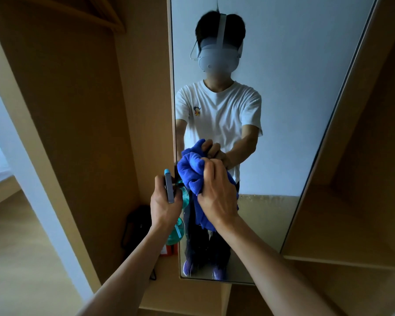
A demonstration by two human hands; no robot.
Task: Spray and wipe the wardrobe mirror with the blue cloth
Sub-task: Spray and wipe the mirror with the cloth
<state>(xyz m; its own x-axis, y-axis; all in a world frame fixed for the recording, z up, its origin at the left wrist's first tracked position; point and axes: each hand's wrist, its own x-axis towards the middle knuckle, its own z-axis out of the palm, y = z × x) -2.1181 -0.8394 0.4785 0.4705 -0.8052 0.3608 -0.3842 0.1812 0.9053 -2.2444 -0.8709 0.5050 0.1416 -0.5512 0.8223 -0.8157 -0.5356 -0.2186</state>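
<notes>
A tall wardrobe mirror (294, 87) fills the middle and right of the head view. My right hand (217, 197) grips a bunched blue cloth (191, 169) and holds it against the glass low on the mirror's left side. My left hand (164, 201) holds a spray bottle (169, 185) by its blue-grey trigger head, just left of the cloth at the mirror's left edge. The bottle's green body (177, 231) hangs below my hand. The mirror reflects a person in a white T-shirt with the cloth.
An open wooden wardrobe compartment (78, 110) lies left of the mirror, with a black object (137, 226) and a red item (169, 249) on its floor. Wooden shelves (351, 224) stand to the right. A white wall strip (21, 156) borders the far left.
</notes>
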